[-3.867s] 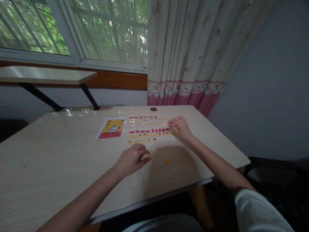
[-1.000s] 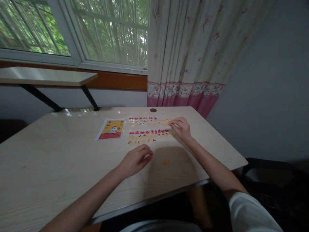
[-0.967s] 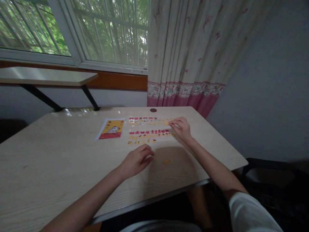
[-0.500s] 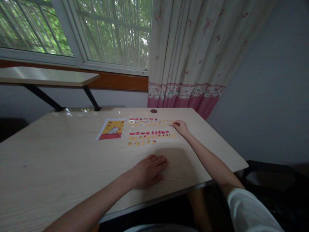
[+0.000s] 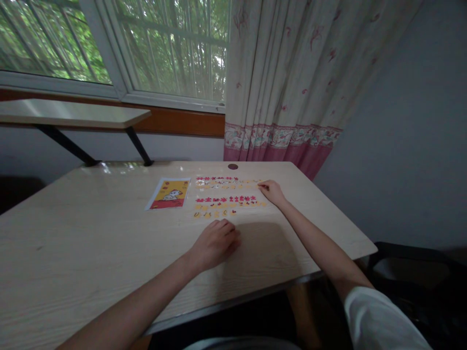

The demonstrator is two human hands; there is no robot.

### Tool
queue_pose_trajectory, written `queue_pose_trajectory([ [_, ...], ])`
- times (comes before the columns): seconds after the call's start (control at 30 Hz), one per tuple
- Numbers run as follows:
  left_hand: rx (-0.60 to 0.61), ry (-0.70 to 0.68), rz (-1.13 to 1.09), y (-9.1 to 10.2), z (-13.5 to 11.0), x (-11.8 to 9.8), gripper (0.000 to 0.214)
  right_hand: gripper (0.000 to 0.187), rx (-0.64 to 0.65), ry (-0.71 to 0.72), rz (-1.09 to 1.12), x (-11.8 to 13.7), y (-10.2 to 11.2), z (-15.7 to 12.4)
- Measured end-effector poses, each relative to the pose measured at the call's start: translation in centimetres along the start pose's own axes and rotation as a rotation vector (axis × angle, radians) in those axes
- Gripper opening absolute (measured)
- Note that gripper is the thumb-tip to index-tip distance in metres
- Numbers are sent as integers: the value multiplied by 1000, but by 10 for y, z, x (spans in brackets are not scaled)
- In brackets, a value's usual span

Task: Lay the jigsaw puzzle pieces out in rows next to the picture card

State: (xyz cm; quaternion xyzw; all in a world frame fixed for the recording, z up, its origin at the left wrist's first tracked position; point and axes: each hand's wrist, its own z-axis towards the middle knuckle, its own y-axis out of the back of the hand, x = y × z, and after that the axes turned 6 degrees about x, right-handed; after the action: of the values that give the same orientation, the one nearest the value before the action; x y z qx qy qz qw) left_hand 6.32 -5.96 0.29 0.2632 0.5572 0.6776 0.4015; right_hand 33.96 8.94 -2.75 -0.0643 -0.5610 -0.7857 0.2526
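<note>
On the pale wooden table [image 5: 91, 233] lie rows of small red and yellow puzzle pieces [image 5: 226, 199], with a yellow and red picture card [image 5: 169, 193] to their left. My right hand [image 5: 272, 191] rests at the right end of the rows, its fingers curled together against the top row's last pieces. My left hand [image 5: 217, 240] lies knuckles up just in front of the lowest row, fingers curled under. Whatever is beneath them is hidden.
A small brown round cap [image 5: 232, 166] sits in the table's far edge. Behind are a window, a wall shelf [image 5: 69, 114] on black brackets and a pink-hemmed curtain [image 5: 284, 97]. The table's right corner ends near a dark seat [image 5: 419, 262].
My left hand reached right over the loose orange piece, then drew back toward the rows with fingers curled; that piece no longer shows. My right hand stayed at the rows' right end.
</note>
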Motion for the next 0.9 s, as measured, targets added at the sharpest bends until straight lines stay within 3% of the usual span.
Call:
queue_pose_trajectory([
  [0.13,15,20,-5,0,0,2,23,19,45,84,-33,4,1,-1],
  [0.5,56,47,-150,-2,0,7,18,22,81,153,-106,2,1,-1],
  [0.67,-16,13,-287,1,-5,11,18,23,91,160,-102,3,3,-1],
  [0.77,-143,85,-469,2,-5,14,21,22,33,175,-72,11,9,-4],
  [0.9,-248,352,-889,1,-2,19,17,22,-77,287,-15,45,18,-25],
])
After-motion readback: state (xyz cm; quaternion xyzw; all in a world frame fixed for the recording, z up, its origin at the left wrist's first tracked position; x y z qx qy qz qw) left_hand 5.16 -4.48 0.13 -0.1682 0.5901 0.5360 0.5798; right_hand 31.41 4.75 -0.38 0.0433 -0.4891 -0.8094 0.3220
